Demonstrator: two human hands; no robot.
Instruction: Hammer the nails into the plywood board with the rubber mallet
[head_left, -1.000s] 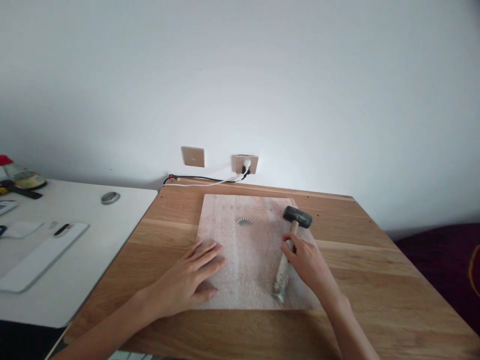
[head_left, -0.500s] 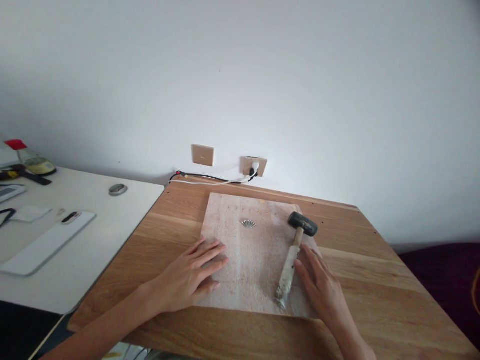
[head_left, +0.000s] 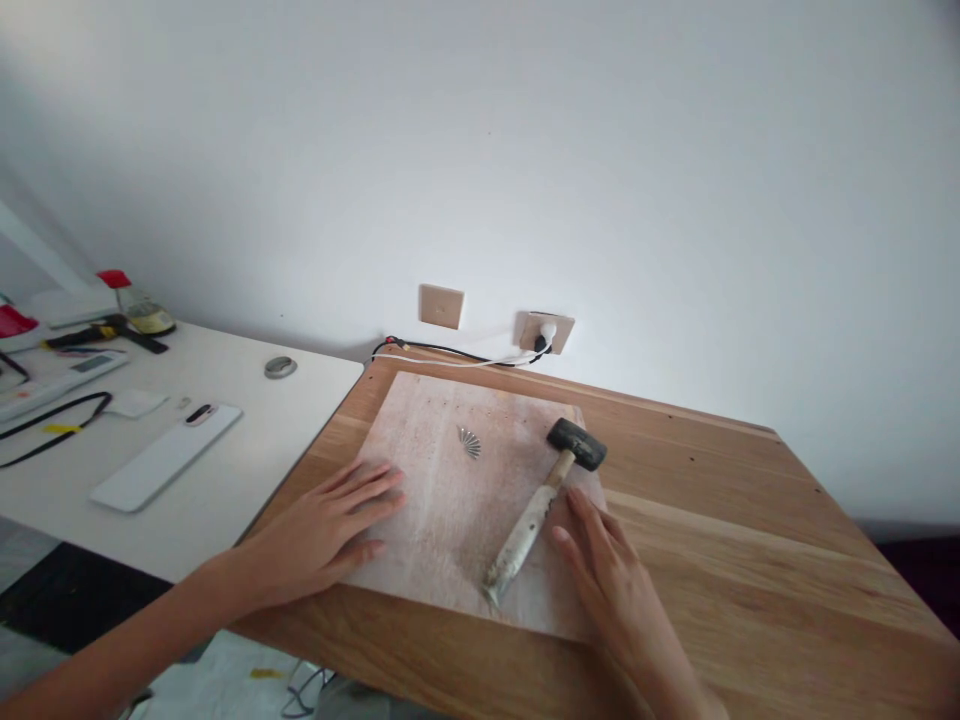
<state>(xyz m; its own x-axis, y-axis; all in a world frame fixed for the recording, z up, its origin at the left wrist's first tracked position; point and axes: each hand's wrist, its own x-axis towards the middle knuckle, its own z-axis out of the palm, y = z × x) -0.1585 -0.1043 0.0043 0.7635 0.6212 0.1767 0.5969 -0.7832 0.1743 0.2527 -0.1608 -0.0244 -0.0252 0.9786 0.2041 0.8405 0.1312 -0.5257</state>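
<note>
Right hand [head_left: 604,570]: enters from the lower right, forearm angled up and to the left. Palm down, fingers straight and slightly spread, flat on the near right part of the board. Holds nothing. Fingertips lie just beside the mallet handle; contact with it cannot be confirmed.
Left hand [head_left: 322,530]: enters from the lower left, forearm across the near worktop edge. Palm down, fingers extended and spread, pressed flat on the near left corner of the board. Holds nothing.
Change from 1.0 s ago: the right hand then gripped the mallet handle; it has released it and now lies open beside it. The left hand stays flat on the board.
Change from 0.5 s ago: both hands keep the same flat pose. The view has swung, so the board and mallet appear turned and shifted left.
Board [head_left: 450,500]: pale, rectangular, flat on the wooden worktop [head_left: 712,520], skewed to its edges.
Mallet [head_left: 540,500]: lies flat on the board, pale handle pointing near-left, black head [head_left: 576,443] at the far right end.
Nails [head_left: 469,441]: small fanned cluster on the board, beyond the hands, left of the mallet head.
Wall socket [head_left: 545,331]: on the wall behind the worktop, white plug inserted, cables running left.
White worktop [head_left: 225,480]: adjoins on the left, carrying a flat white device [head_left: 166,456] and small items.
</note>
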